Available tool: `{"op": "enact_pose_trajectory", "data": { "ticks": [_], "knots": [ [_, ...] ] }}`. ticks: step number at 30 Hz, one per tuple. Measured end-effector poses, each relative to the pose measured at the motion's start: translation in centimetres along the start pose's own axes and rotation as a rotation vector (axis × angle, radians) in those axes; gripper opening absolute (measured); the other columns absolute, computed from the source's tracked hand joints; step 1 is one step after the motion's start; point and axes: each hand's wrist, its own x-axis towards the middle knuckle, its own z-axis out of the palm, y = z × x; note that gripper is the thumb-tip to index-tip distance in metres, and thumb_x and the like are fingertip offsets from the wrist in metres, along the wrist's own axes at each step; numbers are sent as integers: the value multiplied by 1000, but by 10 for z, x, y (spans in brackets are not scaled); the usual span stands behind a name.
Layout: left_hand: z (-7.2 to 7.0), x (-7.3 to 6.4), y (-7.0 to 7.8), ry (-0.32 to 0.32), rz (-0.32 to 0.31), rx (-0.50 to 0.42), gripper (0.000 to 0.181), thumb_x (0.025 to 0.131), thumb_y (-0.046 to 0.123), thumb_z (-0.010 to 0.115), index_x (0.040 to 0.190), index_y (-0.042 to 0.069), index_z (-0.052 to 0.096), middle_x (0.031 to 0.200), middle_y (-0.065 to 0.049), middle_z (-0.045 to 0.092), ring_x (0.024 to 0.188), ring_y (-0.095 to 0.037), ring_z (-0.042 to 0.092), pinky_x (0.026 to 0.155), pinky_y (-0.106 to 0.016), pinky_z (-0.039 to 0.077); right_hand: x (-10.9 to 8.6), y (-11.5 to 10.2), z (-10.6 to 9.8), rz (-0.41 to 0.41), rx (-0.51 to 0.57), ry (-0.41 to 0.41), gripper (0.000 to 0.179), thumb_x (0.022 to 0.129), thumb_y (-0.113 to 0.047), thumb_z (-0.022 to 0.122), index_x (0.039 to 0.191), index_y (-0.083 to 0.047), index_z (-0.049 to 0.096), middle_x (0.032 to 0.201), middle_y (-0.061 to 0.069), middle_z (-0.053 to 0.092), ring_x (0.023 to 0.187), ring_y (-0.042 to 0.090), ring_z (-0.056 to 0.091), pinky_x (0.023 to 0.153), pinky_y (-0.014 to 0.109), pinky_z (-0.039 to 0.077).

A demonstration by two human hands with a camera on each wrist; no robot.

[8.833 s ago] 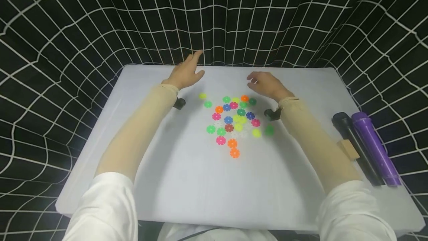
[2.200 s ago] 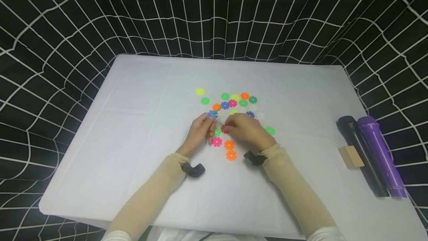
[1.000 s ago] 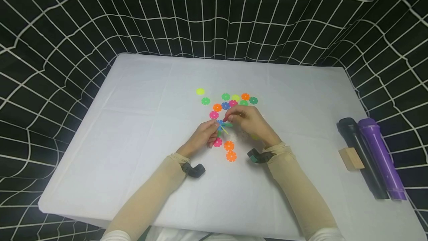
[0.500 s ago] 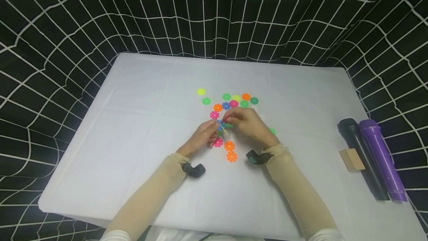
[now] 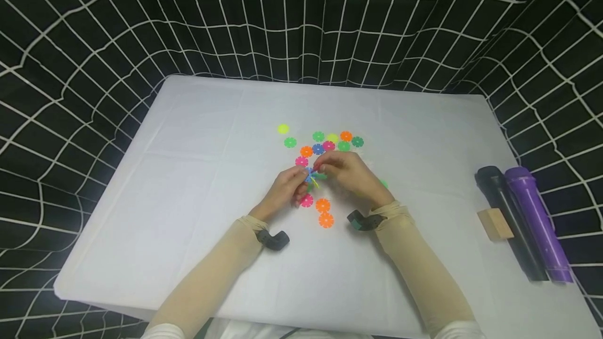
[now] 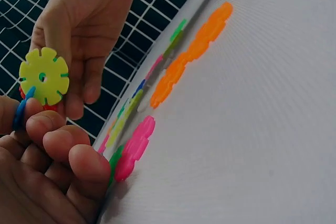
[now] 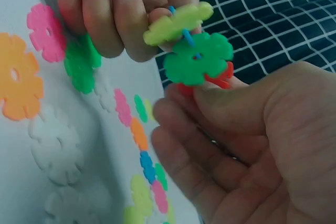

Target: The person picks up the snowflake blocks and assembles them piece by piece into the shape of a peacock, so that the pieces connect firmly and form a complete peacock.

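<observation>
Close together over the middle of a white table [image 5: 141,198], my left hand [image 5: 284,190] and my right hand [image 5: 350,177] both grip small, flat plastic pieces shaped like notched flowers. Between thumb and forefinger, my left hand pinches a blue disc [image 6: 22,109], seen nearly edge-on. A yellow disc [image 6: 44,77] and a green disc [image 7: 199,59] are fitted onto that blue one, so the three make a little cluster held above the tabletop. My right hand pinches a red disc [image 7: 226,74] between thumb and fingers, right behind the green one; whether the red is slotted into the blue, I cannot tell. Below my left fingers lies a pink disc [image 5: 306,201], and nearer to me are two orange discs [image 5: 324,213], their edges touching. Beyond my hands, more discs in pink, orange, blue, green and yellow lie flat in a loose scatter, with a lone lime disc [image 5: 283,128] at its far left. Some clear discs [image 7: 58,145] lie among them, faint against the white. Beige sleeves [image 5: 214,276] cover my forearms. Along the table's right side rest a black tube [image 5: 513,229] and a purple tube [image 5: 539,224], side by side, with a wooden block [image 5: 495,224] next to the black one. Black cloth [image 5: 311,12] with a white grid surrounds the table.
</observation>
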Motion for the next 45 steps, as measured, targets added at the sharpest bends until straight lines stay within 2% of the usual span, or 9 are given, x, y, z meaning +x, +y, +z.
{"op": "enact_pose_trajectory", "data": {
  "ticks": [3,8,11,14,18,26,34,39,45],
  "knots": [
    [-1,0,-1,14,-5,-4,25,108,18,41,87,5,46,66,-3,44,50,-14,45,46,-22,42,0,3,-2,33,-86,19,27,100,-12,61,126,-10,68,122,6,71,120,27,63,108,50,50],
    [-2,1,-3,20,-2,21,20,106,15,46,90,4,49,67,-2,48,50,-13,47,45,-22,42,1,16,-7,123,-354,76,36,101,-20,58,135,-8,62,136,13,60,128,32,53,112,52,46],
    [-1,0,-2,22,18,35,18,105,14,49,91,2,50,68,-1,51,50,-13,47,45,-22,43,1,23,-6,126,-478,52,43,99,-21,62,139,-6,60,134,16,57,126,34,50,110,53,46],
    [-1,0,-1,24,40,44,16,104,12,52,92,1,51,69,-1,54,50,-12,48,44,-21,43,3,25,-5,104,-535,41,44,96,-20,66,137,-7,61,126,16,57,118,33,52,103,50,49],
    [-1,0,0,23,56,46,15,104,10,52,94,0,51,72,-1,55,51,-12,49,45,-21,42,3,22,-3,136,-539,35,39,95,-17,68,133,-9,64,122,14,58,118,32,50,103,49,51],
    [0,-1,0,18,55,37,14,104,9,52,97,-3,51,75,-4,56,55,-11,51,47,-21,44,0,16,-3,274,-574,51,50,94,-25,71,138,-3,57,125,16,56,116,32,52,106,49,50],
    [0,0,-1,21,37,53,11,103,10,53,97,1,52,75,-1,56,55,-10,50,47,-20,43,-2,15,-6,250,-526,18,43,96,-19,67,135,-4,58,126,15,58,120,31,54,113,49,46],
    [0,0,0,28,24,58,11,103,10,55,97,0,52,75,-1,56,55,-11,50,47,-21,43,-5,15,-9,262,-543,3,44,95,-18,67,135,-4,57,123,15,59,114,30,55,109,49,48],
    [-1,-1,0,17,34,10,16,107,14,46,97,1,49,74,-2,57,52,-13,51,45,-23,44,-3,19,-16,265,-469,-24,34,97,-16,65,129,-6,61,121,13,58,113,30,56,106,50,49]
  ]
}}
